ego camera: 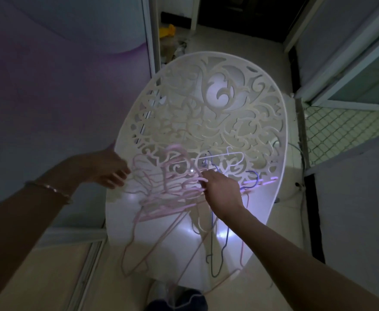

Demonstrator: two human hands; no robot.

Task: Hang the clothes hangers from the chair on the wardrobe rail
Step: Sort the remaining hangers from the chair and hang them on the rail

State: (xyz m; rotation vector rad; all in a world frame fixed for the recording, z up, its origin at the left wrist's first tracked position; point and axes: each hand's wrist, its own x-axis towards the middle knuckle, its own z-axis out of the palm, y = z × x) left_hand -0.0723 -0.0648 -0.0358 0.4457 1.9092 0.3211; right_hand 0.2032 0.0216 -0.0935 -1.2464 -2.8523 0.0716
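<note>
White cut-out chair (206, 97) mid-frame; wardrobe rail not in view. Pink hangers (161, 198) and blue hangers (215, 254) lie piled on the seat, none hung, so the task looks barely begun. Right hand (222, 194) fingers curl round the pink hooks. Left hand (110, 169) at the pile's left edge, blurred, grip unclear.

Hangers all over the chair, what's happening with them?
A person is gathering a tangled pile of pink hangers from the seat of a white lattice-back chair. The right hand grips their hooks; the left hand reaches their left edge, though its grip is blurred. Some blue hangers and a white hanger lie there too.
</note>
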